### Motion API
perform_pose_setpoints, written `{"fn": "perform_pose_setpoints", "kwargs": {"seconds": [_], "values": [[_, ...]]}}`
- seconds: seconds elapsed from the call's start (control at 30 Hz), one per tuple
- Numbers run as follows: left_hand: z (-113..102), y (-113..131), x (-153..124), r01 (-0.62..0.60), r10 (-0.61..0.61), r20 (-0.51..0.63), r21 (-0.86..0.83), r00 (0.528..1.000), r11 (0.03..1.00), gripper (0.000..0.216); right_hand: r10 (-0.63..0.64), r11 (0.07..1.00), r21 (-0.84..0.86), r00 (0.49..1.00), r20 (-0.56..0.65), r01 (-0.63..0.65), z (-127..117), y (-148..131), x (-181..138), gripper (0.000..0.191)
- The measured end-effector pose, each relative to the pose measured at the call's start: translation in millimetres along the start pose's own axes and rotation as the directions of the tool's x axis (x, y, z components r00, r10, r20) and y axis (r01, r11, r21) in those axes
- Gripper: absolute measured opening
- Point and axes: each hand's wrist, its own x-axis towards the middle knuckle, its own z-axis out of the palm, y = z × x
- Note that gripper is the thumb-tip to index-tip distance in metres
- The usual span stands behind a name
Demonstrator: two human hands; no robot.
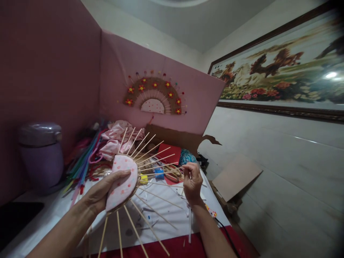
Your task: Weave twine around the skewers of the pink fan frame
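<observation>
My left hand grips a half-round piece covered in pink dotted fabric, thumb on its front face. Thin wooden sticks fan out from its curved edge, up, right and down. On the right side, my right hand is closed in a pinch at the outer end of one stick. The half-round piece is held tilted above the white table, its straight edge toward the left.
A finished-looking fan decoration with red flowers hangs on the pink board. Behind my hands lie pink cloth, coloured pipe cleaners, scissors, blue yarn and torn cardboard. A purple lidded container stands left; a black cable runs right.
</observation>
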Motion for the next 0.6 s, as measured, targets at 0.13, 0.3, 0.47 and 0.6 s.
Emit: {"fn": "perform_pose_setpoints", "kwargs": {"seconds": [0.13,0.3,0.47,0.6], "values": [[1.7,-0.6,-1.8,0.027,-0.026,0.020,-0.036,0.999,0.999,0.009,0.145,0.988,0.045,0.989,0.034,-0.147,5.5,9.8,-4.8,0.006],[1.5,-4.4,-2.9,0.019,-0.007,0.080,-0.154,0.997,0.988,0.011,0.242,0.960,0.075,0.932,0.269,-0.271,23.8,6.1,-23.6,0.009],[4.9,-11.5,-5.6,0.038,-0.020,0.123,-0.150,0.992,0.988,0.013,0.273,0.931,0.086,0.831,0.485,-0.356,40.0,-11.9,-41.1,0.014],[7.5,-16.3,-7.2,0.006,0.008,0.083,-0.158,0.997,0.987,0.014,0.278,0.904,0.105,0.756,0.592,-0.414,43.4,-20.9,-47.1,0.016]]}}
